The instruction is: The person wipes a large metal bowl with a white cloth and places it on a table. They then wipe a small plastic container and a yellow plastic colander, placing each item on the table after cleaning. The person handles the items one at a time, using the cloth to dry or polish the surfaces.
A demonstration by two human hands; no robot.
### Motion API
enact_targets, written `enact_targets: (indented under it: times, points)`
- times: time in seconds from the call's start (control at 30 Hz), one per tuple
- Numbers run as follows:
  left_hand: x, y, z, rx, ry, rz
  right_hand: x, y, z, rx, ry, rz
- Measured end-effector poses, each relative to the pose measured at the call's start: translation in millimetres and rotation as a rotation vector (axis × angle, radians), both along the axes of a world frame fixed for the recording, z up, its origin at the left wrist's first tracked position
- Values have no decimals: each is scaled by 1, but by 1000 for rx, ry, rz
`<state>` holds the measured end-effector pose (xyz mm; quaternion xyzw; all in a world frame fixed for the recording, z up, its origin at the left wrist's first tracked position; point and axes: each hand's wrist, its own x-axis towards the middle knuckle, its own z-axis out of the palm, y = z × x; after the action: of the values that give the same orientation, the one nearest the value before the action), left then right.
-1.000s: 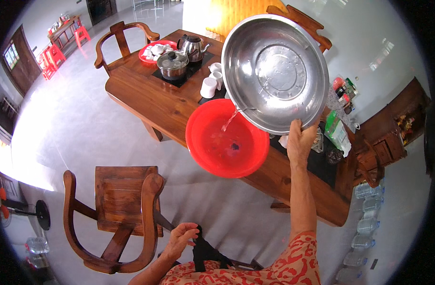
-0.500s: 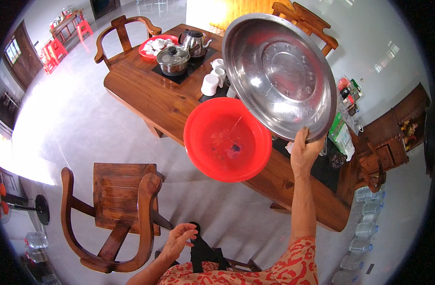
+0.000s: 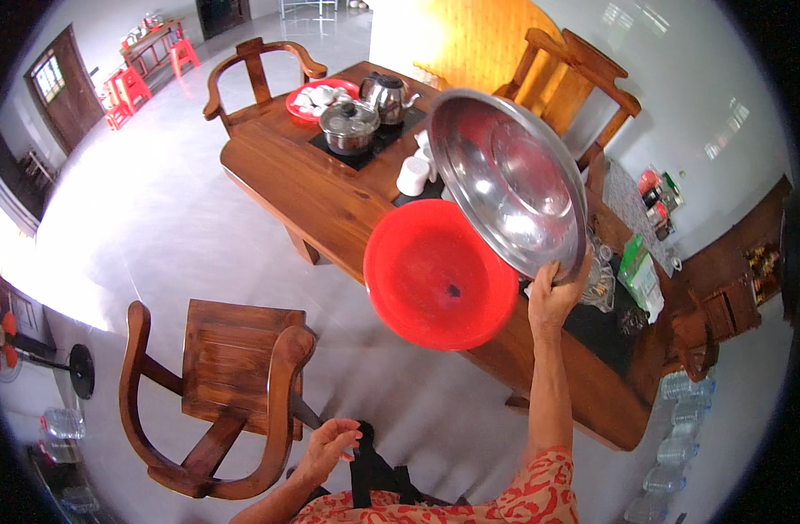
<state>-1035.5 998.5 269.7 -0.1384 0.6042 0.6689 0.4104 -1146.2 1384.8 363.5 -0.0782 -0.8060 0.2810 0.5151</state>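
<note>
One firm grip bears the load: my right fingers clamp the metal basin rising beyond them, so I do best to hold its tilt steady toward the red basin on their left, my left fingers loosely curled, apart.

Glossy grey floor, bright glare leftward — brown wooden armchair, pale wall.

We've bare counter left of the red basin; white cups crowd its far side, steel basin blocking its upper right!
</note>
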Motion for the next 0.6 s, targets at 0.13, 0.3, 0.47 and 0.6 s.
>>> enact_targets:
  times: [0.13, 0.3, 0.47, 0.6]
  points:
    - [6, -13, 1, 41, -18, 53, 1, 7, -27, -123, -32, -116]
    - [12, -31, 5, 21, -23, 66, 11, 10, -52, -945, 54, 87]
    - [17, -53, 26, 50, 33, 71, 32, 1, -50, -1672, -44, 108]
    - [22, -72, 48, 164, 104, 166, 55, -47, -37, -1780, -163, 235]
